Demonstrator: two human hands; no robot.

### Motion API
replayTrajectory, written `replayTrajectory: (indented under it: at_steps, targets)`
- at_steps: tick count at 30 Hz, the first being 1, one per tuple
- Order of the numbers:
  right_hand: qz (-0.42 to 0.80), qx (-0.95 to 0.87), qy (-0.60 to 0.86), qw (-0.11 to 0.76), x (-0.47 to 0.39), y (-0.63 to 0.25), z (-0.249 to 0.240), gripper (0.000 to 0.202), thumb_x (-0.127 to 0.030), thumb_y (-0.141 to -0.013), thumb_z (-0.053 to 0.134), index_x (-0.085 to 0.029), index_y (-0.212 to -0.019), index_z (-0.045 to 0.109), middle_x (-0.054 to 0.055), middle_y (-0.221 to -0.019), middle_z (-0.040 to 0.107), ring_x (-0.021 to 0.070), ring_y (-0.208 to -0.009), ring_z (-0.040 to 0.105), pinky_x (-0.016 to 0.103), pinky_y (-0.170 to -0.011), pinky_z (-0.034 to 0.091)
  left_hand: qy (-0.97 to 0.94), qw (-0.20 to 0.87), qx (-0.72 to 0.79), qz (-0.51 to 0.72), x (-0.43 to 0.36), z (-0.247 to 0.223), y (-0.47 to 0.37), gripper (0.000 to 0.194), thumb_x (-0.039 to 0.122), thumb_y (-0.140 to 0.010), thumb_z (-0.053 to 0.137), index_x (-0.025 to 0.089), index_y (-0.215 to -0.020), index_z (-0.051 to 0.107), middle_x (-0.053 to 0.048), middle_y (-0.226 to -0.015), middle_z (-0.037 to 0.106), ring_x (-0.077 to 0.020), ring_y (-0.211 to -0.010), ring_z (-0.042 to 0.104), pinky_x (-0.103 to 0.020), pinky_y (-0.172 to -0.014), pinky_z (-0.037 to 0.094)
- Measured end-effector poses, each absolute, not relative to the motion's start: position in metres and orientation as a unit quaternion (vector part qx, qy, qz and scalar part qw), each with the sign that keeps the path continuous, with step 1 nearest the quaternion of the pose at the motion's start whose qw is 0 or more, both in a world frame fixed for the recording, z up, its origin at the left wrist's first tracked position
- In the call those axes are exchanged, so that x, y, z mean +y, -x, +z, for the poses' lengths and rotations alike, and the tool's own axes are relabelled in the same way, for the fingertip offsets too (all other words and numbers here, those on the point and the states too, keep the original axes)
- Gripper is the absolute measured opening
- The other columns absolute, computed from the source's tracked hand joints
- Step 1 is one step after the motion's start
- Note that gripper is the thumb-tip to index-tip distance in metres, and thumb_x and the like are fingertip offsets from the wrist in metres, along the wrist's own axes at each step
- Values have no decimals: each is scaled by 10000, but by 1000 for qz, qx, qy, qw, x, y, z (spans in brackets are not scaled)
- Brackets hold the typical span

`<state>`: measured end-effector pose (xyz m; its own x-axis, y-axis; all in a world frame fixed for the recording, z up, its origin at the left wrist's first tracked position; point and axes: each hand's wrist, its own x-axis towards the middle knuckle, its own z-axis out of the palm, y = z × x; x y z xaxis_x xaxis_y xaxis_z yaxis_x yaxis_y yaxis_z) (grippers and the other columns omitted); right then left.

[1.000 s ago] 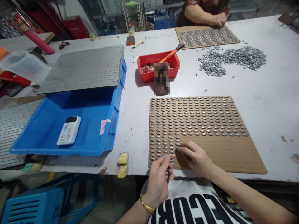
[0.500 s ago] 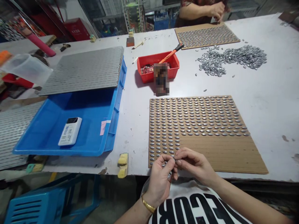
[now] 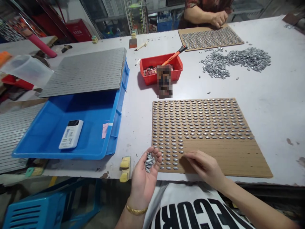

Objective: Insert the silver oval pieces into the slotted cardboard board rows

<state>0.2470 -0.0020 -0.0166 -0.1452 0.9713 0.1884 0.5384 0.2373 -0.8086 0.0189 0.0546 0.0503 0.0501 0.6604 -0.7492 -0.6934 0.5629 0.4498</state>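
Note:
My left hand [image 3: 145,175] is cupped palm up over the near left corner of a brown grooved board [image 3: 226,157]. A small heap of silver pointed-oval metal pieces [image 3: 149,161] lies in its palm, under half-curled fingers. On the board, similar pieces [image 3: 197,119] sit in even rows, filling the far part and a strip down the left side. My right hand [image 3: 206,167] rests low over the board, beside the end of that strip. Its thumb and fingertips are pressed together close to one metal piece [image 3: 181,152]; whatever is between them is hidden.
A loose pile of metal pieces [image 3: 250,58] lies beyond the board. Behind it, a co-worker's hand [image 3: 219,19] is over another filled board [image 3: 212,36]. A red bin [image 3: 149,79] holds an orange-handled tool. Left stands a blue crate [image 3: 95,152] with a white device [image 3: 71,135].
My left hand has moved left, away from my right fingertips, and turned palm up, baring the metal pieces. My right hand has shifted slightly right. The co-worker's hand has come down toward their board.

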Motion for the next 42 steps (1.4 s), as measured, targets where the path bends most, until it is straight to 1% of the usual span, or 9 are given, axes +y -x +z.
replayTrajectory:
  at_steps: [5, 9, 13, 19, 29, 33, 36, 39, 42]
  targets:
    - [138, -795, 513, 294, 0, -242, -33, 273, -86, -915, 446, -189, -1108, 610, 97, -985, 678, 179, -811, 598, 313, -694, 509, -21, 753, 500, 427, 40, 39, -27, 245, 125, -838, 579, 117, -1081, 607, -123, -1004, 679, -175, -870, 675, -288, -812, 557]
    - [86, -815, 504, 271, 3, -239, -33, 254, -96, -909, 448, -169, -1072, 629, 102, -924, 670, 176, -744, 572, 305, -638, 489, -51, 785, 482, 387, 29, 34, -31, 217, 176, -821, 632, 143, -1033, 598, -115, -1008, 688, -179, -859, 677, -287, -796, 553]
    - [84, -823, 495, 267, 4, -240, -30, 257, -105, -906, 450, -168, -1085, 622, 110, -930, 652, 185, -768, 567, 309, -643, 488, -52, 807, 467, 358, 22, 30, -35, 204, 207, -812, 654, 138, -1001, 622, -119, -1015, 684, -180, -859, 665, -297, -798, 538]
    - [85, -826, 497, 251, 5, -241, -30, 250, -74, -903, 436, -165, -1042, 623, 107, -926, 635, 180, -780, 552, 294, -657, 486, -50, 804, 476, 353, 20, 26, -39, 263, 186, -773, 694, 105, -1023, 684, -54, -785, 639, -88, -671, 567, -199, -635, 485]
    - [116, -823, 506, 232, 6, -242, -30, 273, -107, -917, 439, -181, -1103, 624, 105, -922, 630, 196, -808, 573, 308, -687, 501, -85, 805, 474, 348, 13, 21, -44, 176, 194, -751, 721, 137, -878, 614, -56, -747, 666, -106, -656, 592, -221, -628, 477]
    - [154, -800, 513, 270, 3, -244, -25, 302, -121, -916, 441, -199, -1158, 605, 108, -984, 639, 191, -825, 596, 307, -695, 525, -79, 807, 470, 348, 13, 20, -46, 180, 201, -752, 722, 150, -846, 577, -52, -733, 667, -108, -649, 595, -219, -621, 475]
    - [247, -756, 506, 334, -3, -239, -10, 310, -128, -911, 475, -212, -1190, 580, 105, -1030, 629, 190, -899, 613, 305, -748, 536, -70, 815, 456, 350, 12, 18, -49, 175, 190, -746, 728, 146, -839, 587, -45, -739, 663, -93, -641, 585, -204, -615, 467]
    - [321, -720, 465, 402, -9, -229, 6, 288, -113, -893, 510, -208, -1152, 591, 99, -1020, 629, 196, -938, 615, 324, -793, 537, -68, 826, 435, 353, 8, 16, -54, 176, 189, -723, 751, 141, -816, 609, -21, -688, 638, -83, -609, 568, -199, -598, 461]
    - [320, -718, 438, 436, -15, -223, 8, 320, -84, -885, 498, -209, -1162, 599, 97, -981, 625, 197, -916, 616, 330, -769, 545, -66, 834, 425, 345, 3, 15, -57, 172, 198, -703, 767, 136, -809, 646, -21, -705, 643, -96, -626, 586, -217, -612, 476]
